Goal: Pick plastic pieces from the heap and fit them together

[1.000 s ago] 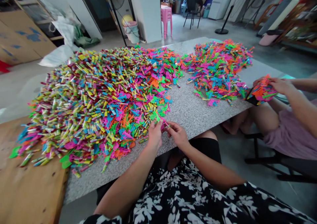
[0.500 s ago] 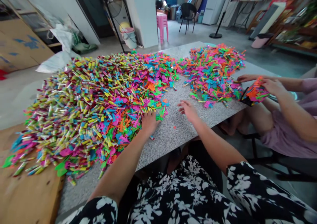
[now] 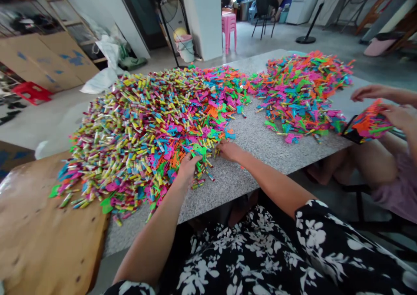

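pink stools [image 3: 229,28] beside pale pillar [image 3: 210,23]

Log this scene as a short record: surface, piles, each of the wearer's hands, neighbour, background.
Surface: speckled grey table
Large pile: small tubes with yellow labels, mixed with bright plastic pieces
Smaller pile: mostly pink, orange, green and blue pieces
Left hand: at green pieces on the large pile's edge; grip unclear
Right hand: fingertips at yellow tubes; grip unclear
Neighbour: one hand at a black container of colourful pieces
Background: pink stools, black chair

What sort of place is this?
Likely a household room doubling as a workspace: small colourful pieces heaped on a speckled table, with stacked pink stools and a black chair behind.
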